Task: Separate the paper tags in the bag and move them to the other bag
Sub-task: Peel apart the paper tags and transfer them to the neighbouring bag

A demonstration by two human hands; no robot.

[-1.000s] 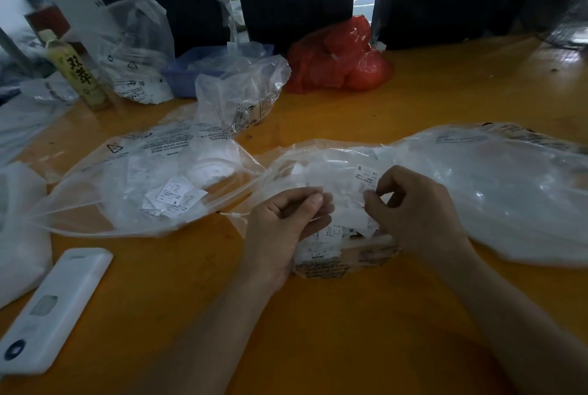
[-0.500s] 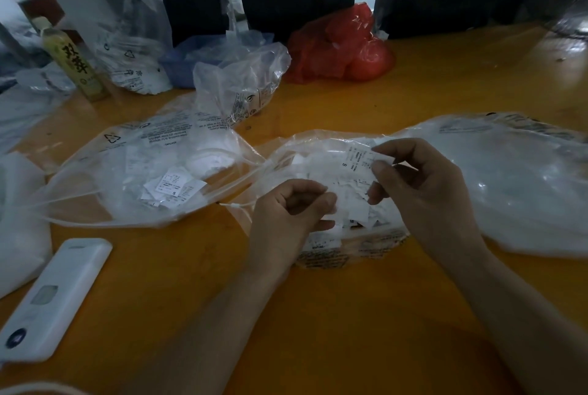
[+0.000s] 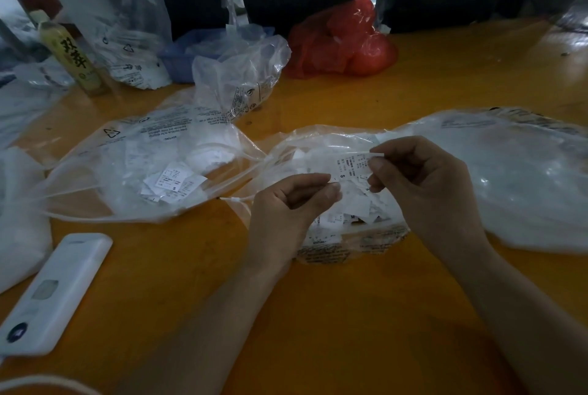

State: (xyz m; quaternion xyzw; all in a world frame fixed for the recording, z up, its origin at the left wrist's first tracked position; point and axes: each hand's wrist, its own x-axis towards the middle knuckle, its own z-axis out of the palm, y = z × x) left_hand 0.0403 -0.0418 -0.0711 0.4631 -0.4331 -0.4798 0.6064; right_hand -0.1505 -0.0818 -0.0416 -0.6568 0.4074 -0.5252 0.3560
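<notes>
Table bears all. Source bag lies central; receiving bag just left of it (mouth facing, short transfer). Over source bag, right hand and left hand pinch one tag, likely peeling it apart.

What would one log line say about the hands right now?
left hand pinches paper tag | right hand pinches same tag | held over source bag | other bag lies left
</notes>
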